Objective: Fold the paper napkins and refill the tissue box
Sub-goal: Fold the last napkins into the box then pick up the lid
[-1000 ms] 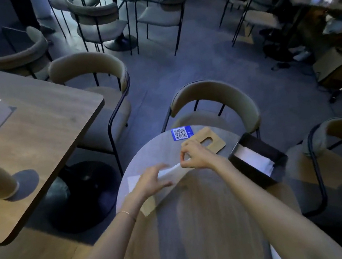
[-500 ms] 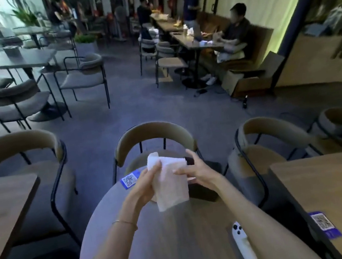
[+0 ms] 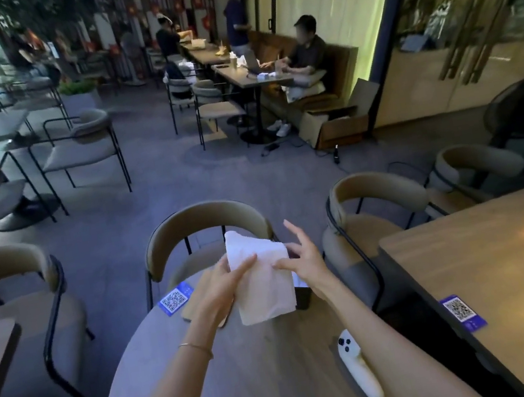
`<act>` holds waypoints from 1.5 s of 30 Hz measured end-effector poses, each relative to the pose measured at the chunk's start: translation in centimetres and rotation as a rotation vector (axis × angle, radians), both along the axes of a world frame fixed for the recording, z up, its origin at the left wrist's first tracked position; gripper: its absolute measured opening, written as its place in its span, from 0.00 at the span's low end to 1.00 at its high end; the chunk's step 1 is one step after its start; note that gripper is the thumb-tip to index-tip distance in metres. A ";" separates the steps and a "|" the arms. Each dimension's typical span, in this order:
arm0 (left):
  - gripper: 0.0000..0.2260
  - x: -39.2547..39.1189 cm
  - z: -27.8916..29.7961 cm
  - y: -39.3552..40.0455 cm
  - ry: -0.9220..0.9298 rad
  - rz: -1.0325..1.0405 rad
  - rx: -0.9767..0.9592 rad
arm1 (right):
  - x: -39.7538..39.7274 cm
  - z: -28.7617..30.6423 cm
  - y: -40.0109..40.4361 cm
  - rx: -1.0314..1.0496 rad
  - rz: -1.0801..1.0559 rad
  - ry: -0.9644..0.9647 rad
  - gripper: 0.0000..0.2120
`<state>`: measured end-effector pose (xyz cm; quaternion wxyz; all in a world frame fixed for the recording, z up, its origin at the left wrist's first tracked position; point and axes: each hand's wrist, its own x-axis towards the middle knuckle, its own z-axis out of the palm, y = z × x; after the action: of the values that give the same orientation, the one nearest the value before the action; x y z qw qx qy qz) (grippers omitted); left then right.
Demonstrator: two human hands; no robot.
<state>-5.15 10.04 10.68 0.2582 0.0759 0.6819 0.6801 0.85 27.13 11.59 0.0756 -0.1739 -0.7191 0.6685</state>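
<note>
A white folded paper napkin (image 3: pixel 263 284) is held upright above the far side of the round table (image 3: pixel 250 384). My left hand (image 3: pixel 222 290) grips its left edge, thumb on the front. My right hand (image 3: pixel 302 261) pinches its right edge with thumb and forefinger while the other fingers spread upward. Behind the napkin, the dark tissue box (image 3: pixel 302 293) stands on the table, mostly hidden, with a strip of white tissue showing at its top. Its wooden lid (image 3: pixel 195 304) lies flat under my left hand, partly covered.
A white handheld controller (image 3: pixel 357 364) lies on the table near my right forearm. A blue QR card (image 3: pixel 175 298) sits at the table's far left edge. Chairs (image 3: pixel 206 228) ring the table; a rectangular wooden table (image 3: pixel 507 261) stands at right. People sit at distant tables.
One second ago the napkin lay on the table under both hands; since then it has been lifted and held upright. The camera view has swung up and to the right.
</note>
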 end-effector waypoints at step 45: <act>0.22 -7.8 -10.3 13.2 0.469 -0.461 -1.282 | -10.6 -12.4 4.2 0.727 -0.012 -0.838 0.21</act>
<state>-12.98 23.21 0.41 0.2360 0.1954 0.9510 0.0402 -9.79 31.28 -0.80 -0.1580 -0.3915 -0.8711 0.2507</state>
